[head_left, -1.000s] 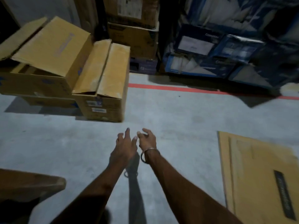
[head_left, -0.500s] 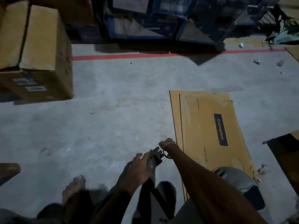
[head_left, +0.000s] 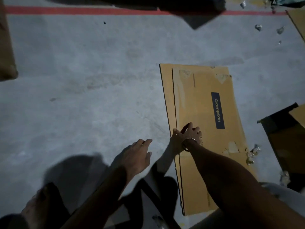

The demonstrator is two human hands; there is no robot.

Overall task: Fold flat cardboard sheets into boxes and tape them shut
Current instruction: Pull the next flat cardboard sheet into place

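Lower centre of frame: left hand is held above the bare floor, fingers extended and apart, nothing gripped. Just right of it, right hand is laid at the left edge of the flat cardboard sheet, fingers spread; a firm grip cannot be told. Step judged: picking up the sheet. Next, the edge must be lifted and the sheet opened out.

Grey concrete floor, as we see it from above.
We see a red line crossing the top of the frame, crumpled scraps at upper right, more scraps at right, and a bare foot at lower left.
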